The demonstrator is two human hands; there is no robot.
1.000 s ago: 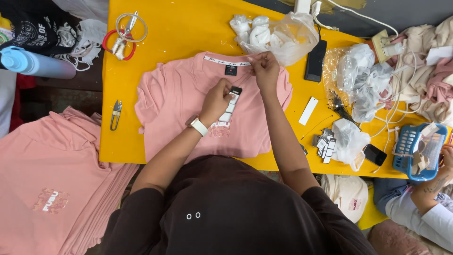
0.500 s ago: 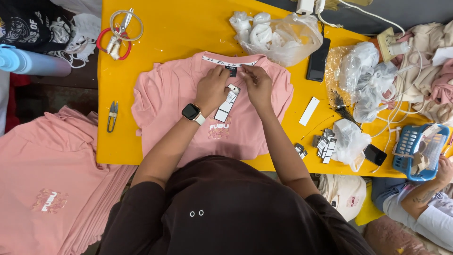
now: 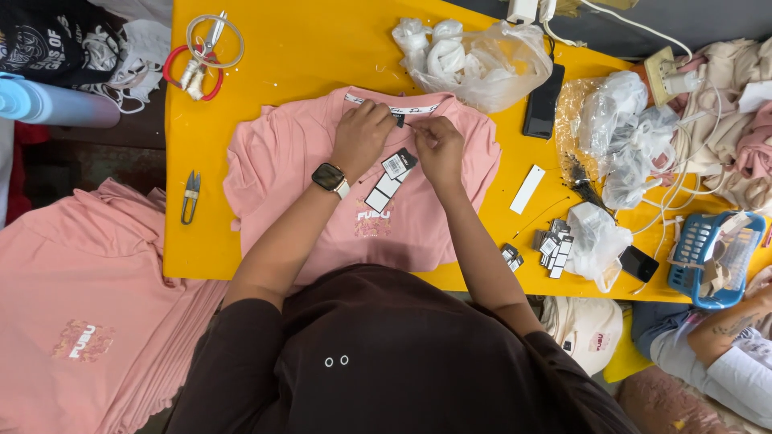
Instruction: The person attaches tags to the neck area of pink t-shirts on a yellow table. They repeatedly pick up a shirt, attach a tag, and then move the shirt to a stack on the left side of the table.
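Head view, looking straight down on a yellow table [image 3: 265,72]. Pink T-shirt [image 3: 289,161] lies flat on it, neck opening toward the far edge, chest print just above the person's dark sleeves. Left hand [image 3: 362,137], smartwatch [image 3: 330,177] on the wrist, rests at the collar with fingers curled and pressed to the fabric beside the neck label; whether it pinches anything cannot be told. Right hand [image 3: 438,149] sits just beside it, fingers closed at the collar, seemingly pinching there. String of hang tags [image 3: 390,178] lies on the shirt between the two wrists, trailing down from the collar. Left of the shirt: small thread snips [image 3: 190,193] on bare table. Far left corner: scissors with red and white rings [image 3: 201,52]. Right of the shirt: black phone [image 3: 543,100], loose white tag [image 3: 527,189], clear plastic bags of white items [image 3: 474,52]. Stack of matching pink shirts [image 3: 80,321] lies off the table at lower left. Blue basket [image 3: 708,257] at the right edge, another person's arm [image 3: 724,354] below it.
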